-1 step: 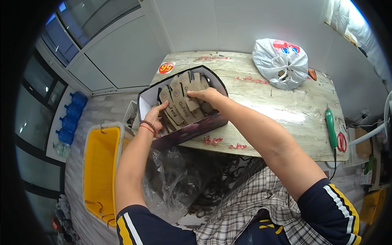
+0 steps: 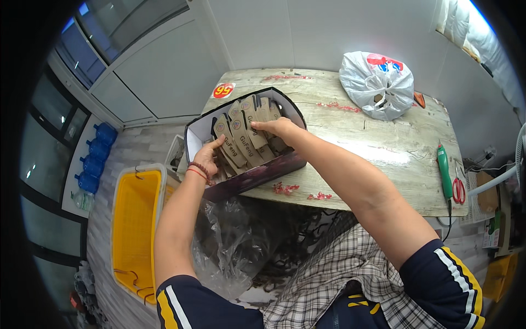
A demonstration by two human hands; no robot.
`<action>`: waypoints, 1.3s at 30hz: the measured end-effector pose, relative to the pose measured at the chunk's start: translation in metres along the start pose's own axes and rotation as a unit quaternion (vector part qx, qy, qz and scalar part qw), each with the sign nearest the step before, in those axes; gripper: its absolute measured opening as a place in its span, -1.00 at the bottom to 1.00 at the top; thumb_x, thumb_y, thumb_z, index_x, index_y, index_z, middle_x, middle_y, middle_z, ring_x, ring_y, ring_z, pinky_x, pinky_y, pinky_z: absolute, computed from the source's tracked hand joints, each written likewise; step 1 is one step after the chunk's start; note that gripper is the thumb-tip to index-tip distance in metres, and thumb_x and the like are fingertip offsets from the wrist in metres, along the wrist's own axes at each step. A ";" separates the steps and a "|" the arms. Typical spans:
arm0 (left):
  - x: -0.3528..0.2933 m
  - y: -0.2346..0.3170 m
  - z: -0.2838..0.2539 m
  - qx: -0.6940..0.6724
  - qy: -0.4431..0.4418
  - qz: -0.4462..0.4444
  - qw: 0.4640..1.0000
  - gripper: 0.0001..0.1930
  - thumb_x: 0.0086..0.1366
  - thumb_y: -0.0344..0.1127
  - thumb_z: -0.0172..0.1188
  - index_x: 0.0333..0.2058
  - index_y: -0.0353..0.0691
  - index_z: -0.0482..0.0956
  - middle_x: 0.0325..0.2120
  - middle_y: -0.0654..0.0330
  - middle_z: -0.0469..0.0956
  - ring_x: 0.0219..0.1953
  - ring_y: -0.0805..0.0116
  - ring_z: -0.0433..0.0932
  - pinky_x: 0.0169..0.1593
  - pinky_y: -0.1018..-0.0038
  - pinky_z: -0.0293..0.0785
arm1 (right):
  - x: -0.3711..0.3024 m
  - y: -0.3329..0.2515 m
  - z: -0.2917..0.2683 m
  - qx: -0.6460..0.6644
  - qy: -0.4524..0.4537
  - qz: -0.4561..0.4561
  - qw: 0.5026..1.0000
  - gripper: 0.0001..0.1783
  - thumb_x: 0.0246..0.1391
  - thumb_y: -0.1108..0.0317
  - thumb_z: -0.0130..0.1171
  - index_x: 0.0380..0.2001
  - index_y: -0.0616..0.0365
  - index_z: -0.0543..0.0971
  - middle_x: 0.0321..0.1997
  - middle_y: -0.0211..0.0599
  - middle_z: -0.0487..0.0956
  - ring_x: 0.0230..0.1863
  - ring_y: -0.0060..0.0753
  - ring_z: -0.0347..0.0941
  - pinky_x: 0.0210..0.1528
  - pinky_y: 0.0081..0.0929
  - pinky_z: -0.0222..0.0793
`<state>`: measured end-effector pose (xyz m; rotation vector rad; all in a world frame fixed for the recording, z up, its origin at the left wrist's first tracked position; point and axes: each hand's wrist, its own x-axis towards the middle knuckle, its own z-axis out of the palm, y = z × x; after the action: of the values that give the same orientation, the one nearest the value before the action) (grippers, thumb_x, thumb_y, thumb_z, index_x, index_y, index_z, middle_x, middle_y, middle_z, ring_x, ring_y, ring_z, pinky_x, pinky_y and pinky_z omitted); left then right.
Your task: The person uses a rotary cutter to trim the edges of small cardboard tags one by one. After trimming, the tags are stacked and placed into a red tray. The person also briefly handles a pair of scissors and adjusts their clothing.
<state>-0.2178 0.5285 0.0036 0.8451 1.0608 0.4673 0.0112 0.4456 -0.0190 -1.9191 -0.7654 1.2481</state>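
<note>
A dark box [image 2: 255, 176] with a pale lining sits tilted at the table's left front edge. Inside stand several tan printed strips [image 2: 242, 143] with dark edges, packed side by side. My left hand [image 2: 206, 159] grips their left side, its thumb on the face of a strip and its other fingers mostly hidden in the box. From the right, my right hand [image 2: 280, 130] holds the strips, thumb laid across them and fingers down behind, largely out of sight. A beaded bracelet and a red cord circle my left wrist.
The wooden table [image 2: 329, 148] carries a tied white plastic bag [image 2: 378, 85], a green corded tool [image 2: 444, 172] and red scissors [image 2: 458, 189]. Yellow crates [image 2: 134, 230] stand on the floor at left. Clear plastic sheeting [image 2: 224, 241] hangs below the box, near my lap.
</note>
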 end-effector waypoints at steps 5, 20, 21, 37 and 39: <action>0.006 0.000 -0.012 -0.029 -0.023 -0.022 0.999 -0.47 0.10 -0.14 0.37 0.00 -0.27 0.47 0.02 0.07 0.47 0.08 0.08 0.38 0.17 0.10 0.26 | -0.030 -0.008 0.001 0.073 -0.052 -0.038 0.995 -0.08 -0.29 -0.27 0.39 -0.04 0.32 0.53 0.12 -0.03 0.44 0.12 -0.16 0.38 0.12 -0.30 0.29; 0.015 -0.012 0.011 -0.095 -0.161 0.028 0.982 -0.40 0.12 -0.04 0.33 0.08 -0.18 0.40 0.05 0.14 0.46 0.13 0.11 0.36 0.24 0.05 0.18 | -0.045 -0.007 -0.012 0.281 -0.184 -0.089 0.938 -0.27 -0.08 -0.16 0.30 0.08 0.07 0.48 0.08 -0.23 0.52 0.06 -0.32 0.44 0.08 -0.35 0.35; 0.016 -0.011 0.012 -0.099 -0.159 0.025 0.982 -0.41 0.13 -0.06 0.33 0.08 -0.19 0.41 0.04 0.14 0.47 0.12 0.10 0.38 0.23 0.04 0.19 | -0.046 -0.010 -0.014 0.253 -0.162 -0.054 0.952 -0.25 -0.09 -0.16 0.31 0.10 0.05 0.47 0.09 -0.21 0.51 0.07 -0.30 0.44 0.09 -0.33 0.34; -0.038 0.054 0.026 -0.065 -0.213 0.089 0.971 -0.51 0.26 -0.17 0.17 0.11 -0.27 0.38 0.06 0.11 0.45 0.09 0.16 0.42 0.21 0.20 0.29 | -0.087 -0.043 -0.008 0.419 -0.173 -0.148 0.879 -0.33 -0.14 0.03 0.40 -0.06 0.31 0.52 0.01 -0.09 0.53 -0.01 -0.18 0.49 0.05 -0.24 0.42; -0.044 0.068 0.039 -0.073 -0.204 0.103 0.971 -0.54 0.27 -0.19 0.16 0.08 -0.30 0.40 0.05 0.09 0.46 0.09 0.17 0.42 0.20 0.23 0.30 | -0.081 -0.050 -0.019 0.452 -0.228 -0.161 0.847 -0.39 -0.07 0.08 0.35 -0.05 0.30 0.50 -0.07 -0.08 0.57 -0.10 -0.15 0.55 -0.01 -0.22 0.48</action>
<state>-0.1983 0.5243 0.0912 0.8769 0.5554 0.5120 -0.0050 0.4062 0.0681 -0.7062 -0.5302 1.4916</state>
